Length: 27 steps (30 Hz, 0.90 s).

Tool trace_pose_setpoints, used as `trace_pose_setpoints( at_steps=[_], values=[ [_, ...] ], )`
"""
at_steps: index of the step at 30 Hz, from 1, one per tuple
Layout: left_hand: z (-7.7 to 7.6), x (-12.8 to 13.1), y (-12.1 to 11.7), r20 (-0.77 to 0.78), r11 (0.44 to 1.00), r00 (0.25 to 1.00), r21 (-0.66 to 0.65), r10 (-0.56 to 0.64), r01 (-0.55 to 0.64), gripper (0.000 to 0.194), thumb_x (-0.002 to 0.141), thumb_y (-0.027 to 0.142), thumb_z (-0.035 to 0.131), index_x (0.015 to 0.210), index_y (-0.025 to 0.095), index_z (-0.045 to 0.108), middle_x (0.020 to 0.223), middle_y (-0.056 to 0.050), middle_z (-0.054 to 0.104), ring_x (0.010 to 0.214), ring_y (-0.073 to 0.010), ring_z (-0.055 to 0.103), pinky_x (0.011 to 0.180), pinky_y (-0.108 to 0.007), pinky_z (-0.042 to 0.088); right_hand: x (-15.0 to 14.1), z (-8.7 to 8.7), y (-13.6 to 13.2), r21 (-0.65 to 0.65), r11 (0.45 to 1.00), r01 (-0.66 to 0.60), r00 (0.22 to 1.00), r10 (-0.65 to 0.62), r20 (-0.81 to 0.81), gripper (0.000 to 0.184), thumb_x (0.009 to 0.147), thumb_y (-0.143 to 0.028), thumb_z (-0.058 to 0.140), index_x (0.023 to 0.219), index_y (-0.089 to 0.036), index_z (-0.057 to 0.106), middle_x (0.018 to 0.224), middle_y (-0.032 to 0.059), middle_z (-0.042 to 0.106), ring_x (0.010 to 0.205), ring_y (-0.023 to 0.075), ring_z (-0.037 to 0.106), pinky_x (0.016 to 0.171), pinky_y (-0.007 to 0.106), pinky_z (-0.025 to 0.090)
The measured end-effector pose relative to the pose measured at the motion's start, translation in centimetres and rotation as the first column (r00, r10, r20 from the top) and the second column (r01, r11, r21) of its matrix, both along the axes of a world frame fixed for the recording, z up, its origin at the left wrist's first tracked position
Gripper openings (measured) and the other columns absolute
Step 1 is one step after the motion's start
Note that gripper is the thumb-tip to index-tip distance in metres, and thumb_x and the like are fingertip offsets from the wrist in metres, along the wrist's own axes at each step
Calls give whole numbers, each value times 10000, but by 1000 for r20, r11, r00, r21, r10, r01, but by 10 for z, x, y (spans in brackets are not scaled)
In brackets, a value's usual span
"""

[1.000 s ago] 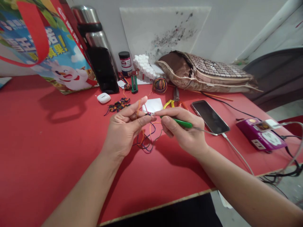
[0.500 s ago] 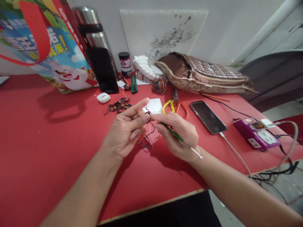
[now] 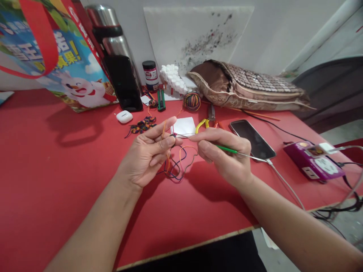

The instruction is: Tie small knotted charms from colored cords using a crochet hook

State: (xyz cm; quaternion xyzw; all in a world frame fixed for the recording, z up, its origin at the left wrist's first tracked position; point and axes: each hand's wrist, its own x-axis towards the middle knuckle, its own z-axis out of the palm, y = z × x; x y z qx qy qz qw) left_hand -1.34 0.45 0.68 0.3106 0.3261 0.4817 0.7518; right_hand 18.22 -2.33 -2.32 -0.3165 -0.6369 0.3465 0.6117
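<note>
The left hand (image 3: pixel 144 153), at the centre of the frame, pinches a small dark yarn piece (image 3: pixel 174 135) between thumb and fingers. An orange strand crosses its raised index finger. The right hand (image 3: pixel 227 156), right of centre, grips a hook tool (image 3: pixel 227 149) with a green handle and thin metal ends. The index finger lies along the forward shaft, which points left to the yarn piece; whether the tip sits inside a stitch cannot be told. The rear shaft extends to the right, across the lower end of a phone (image 3: pixel 252 139) in the picture.

Loose yarn strands (image 3: pixel 176 176) in orange, blue and dark tones loop on the red table (image 3: pixel 70 181) below the fingers. A white paper (image 3: pixel 185 125) lies behind the fingertips. A multicoloured yarn ball (image 3: pixel 192 102) rests at upper centre. A knotted yarn strip (image 3: pixel 143 125) lies left of centre, near a white case (image 3: pixel 124 117). Yellow-handled pliers (image 3: pixel 201 123) lie beside the paper, partly hidden by the right hand.
</note>
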Motion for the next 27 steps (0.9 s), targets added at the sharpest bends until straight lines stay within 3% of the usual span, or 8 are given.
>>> trace_pose_setpoints(
  at_steps=[6,14,20,27],
  values=[
    [0,-3,2,-4,999,1000,25,-21,21,331,712,38,908,1009,179,883,726,-81,814,336,33,309,332,-99,237,1,1,1,-39,999,-29,998,27,-52,148,960,-225,749,1035,-248,875,736,22,721,628,141,616,584,291,495],
    [4,-6,0,-13,994,994,2,-108,108,361,686,35,899,1028,147,878,692,-76,788,366,21,303,339,-118,197,5,4,3,-221,962,-160,971,113,-212,105,887,-279,797,919,-217,875,530,-30,545,451,100,389,444,266,307],
    [2,-7,-1,-5,987,987,-12,-162,162,332,718,46,874,1033,153,880,689,-86,779,371,19,273,343,-132,142,3,8,8,-270,932,-242,939,156,-306,108,839,-266,772,852,-202,857,459,-65,416,405,75,265,420,246,229],
    [2,-6,0,-19,991,992,-43,-127,126,359,722,8,850,1054,141,871,682,-58,780,360,19,352,359,-87,275,1,16,9,-317,893,-319,889,166,-426,131,800,-221,710,742,-178,820,435,-60,413,380,62,261,411,229,215]
  ],
)
